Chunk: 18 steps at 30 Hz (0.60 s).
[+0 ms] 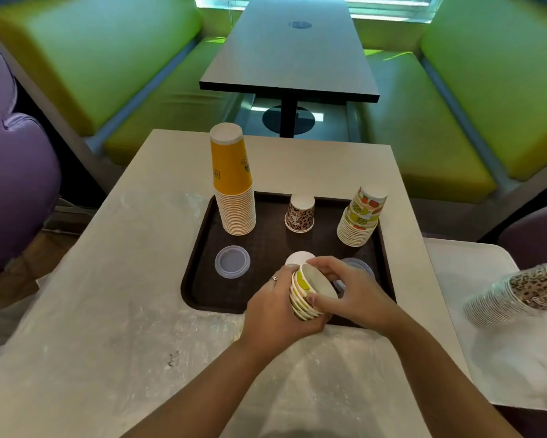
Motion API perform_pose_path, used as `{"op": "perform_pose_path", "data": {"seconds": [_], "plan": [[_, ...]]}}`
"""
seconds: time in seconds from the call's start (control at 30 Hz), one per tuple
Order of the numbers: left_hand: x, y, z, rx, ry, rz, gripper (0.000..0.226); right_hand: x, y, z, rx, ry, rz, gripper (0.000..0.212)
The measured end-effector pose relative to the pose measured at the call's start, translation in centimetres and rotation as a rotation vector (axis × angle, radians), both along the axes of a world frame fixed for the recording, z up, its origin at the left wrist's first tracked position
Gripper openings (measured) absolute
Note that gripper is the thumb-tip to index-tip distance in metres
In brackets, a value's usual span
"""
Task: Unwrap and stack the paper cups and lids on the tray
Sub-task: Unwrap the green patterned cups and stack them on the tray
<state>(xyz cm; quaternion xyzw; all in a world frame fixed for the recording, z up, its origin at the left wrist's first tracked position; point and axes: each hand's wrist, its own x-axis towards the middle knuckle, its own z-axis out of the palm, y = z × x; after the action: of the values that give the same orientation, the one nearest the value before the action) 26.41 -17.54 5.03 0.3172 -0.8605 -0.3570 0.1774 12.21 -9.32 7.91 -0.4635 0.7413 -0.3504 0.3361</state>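
Left hand [273, 306] wraps a short nested stack [303, 295] of fruit cups, tilted over the tray's [202, 248] near edge. Right hand [349, 287] pinches the top cup's rim. Risk: cups stick together, several lift out, or the stack slips and hits the lid [232, 261].

A tray [199, 248] lies on the counter [133, 248]. At its back stand three cup stacks: tall [234, 184] left, short [300, 213] middle, third [360, 216] right. A lid [232, 261] lies front left.
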Motion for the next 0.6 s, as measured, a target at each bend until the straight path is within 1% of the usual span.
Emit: {"op": "perform_pose_path", "data": {"seconds": [0.13,0.2,0.3,0.4,0.47,0.5,0.53,0.57,0.6], "plan": [[-0.2,-0.1,0.1,-0.006,-0.028,0.003,0.079,-0.5,-0.4,0.1,0.081,0.095,0.104,0.068],[-0.2,0.0,0.0,-0.011,-0.028,0.0,0.08,-0.5,-0.6,-0.1,0.083,0.113,0.097,0.066],[-0.2,-0.1,0.1,-0.003,-0.004,-0.001,0.077,-0.7,-0.6,0.2,0.061,0.059,0.087,0.062],[-0.1,-0.6,0.1,-0.014,0.022,0.011,0.07,-1.6,-0.3,1.3,-0.01,-0.072,0.028,0.053],[0.0,-0.9,0.0,-0.023,0.024,0.016,0.068,-2.3,-0.2,1.9,-0.034,-0.098,0.079,0.055],[0.0,-1.0,0.0,-0.027,0.026,0.015,0.068,-2.5,-0.1,2.2,-0.028,-0.071,0.136,0.059],[0.0,-1.0,-0.1,-0.032,0.029,0.012,0.068,-2.6,0.0,2.6,0.003,0.003,0.203,0.063],[-0.1,-0.9,-0.1,-0.036,0.029,0.007,0.068,-2.5,0.0,3.1,0.049,0.139,0.268,0.068],[-0.1,-0.9,-0.2,-0.033,0.024,0.001,0.068,-2.3,0.0,3.5,0.079,0.331,0.322,0.073]]}}
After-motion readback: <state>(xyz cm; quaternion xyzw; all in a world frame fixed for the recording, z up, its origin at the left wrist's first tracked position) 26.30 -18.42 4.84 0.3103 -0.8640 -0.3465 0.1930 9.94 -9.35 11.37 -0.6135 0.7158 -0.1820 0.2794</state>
